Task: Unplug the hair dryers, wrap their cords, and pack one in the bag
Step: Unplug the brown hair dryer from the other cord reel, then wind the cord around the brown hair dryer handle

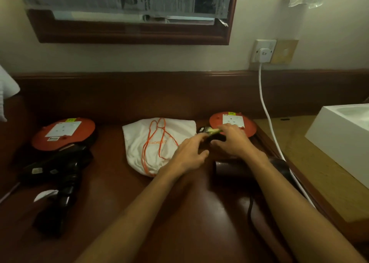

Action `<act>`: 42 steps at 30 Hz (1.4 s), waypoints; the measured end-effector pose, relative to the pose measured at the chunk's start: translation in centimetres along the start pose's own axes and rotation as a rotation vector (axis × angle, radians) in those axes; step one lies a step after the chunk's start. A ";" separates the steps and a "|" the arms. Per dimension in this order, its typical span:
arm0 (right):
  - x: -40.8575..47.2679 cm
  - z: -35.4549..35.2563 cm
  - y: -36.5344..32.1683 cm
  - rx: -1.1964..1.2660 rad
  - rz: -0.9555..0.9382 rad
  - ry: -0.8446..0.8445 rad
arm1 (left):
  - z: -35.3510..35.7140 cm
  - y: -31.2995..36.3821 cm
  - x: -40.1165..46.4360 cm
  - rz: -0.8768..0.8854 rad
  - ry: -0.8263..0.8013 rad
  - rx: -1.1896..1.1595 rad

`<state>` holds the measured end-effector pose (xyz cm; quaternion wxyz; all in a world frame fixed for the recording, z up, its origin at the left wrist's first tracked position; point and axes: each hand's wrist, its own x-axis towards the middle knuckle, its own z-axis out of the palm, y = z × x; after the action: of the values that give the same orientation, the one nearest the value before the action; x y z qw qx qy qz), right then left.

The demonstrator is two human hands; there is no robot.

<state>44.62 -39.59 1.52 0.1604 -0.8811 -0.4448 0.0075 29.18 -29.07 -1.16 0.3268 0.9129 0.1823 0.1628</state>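
Observation:
A dark hair dryer [231,167] lies on the brown table at the right, partly hidden under my right forearm; its cord [250,208] runs toward me. Both hands meet at its black plug [205,132], which has a pale green tag, beside the right orange socket reel [232,123]. My right hand [231,141] grips the plug from above, my left hand [189,153] pinches it from the left. A white drawstring bag [153,143] with orange cords lies flat in the middle. A second black hair dryer [58,170] with bundled cord lies at the left.
Another orange socket reel [63,133] sits at the back left. A white cable [265,107] drops from the wall socket [263,52] along the table's right edge. A white basin [343,135] stands on the beige counter at the right. A framed mirror hangs above.

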 end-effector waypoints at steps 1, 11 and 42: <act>-1.5 -0.3 0.5 0.015 0.008 0.029 | 0.2 0.6 -0.2 0.028 -0.035 -0.026; -18.6 -0.1 5.4 -0.033 0.369 0.142 | 4.2 2.2 -2.4 0.057 -0.187 -0.026; -10.8 -8.5 -9.5 -0.090 -0.032 -0.517 | -4.3 0.7 -9.6 0.154 -0.182 0.052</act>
<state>31.97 -45.17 10.90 0.0020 -0.8490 -0.4847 0.2102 19.05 -31.50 0.76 0.3046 0.9435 0.0852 0.0991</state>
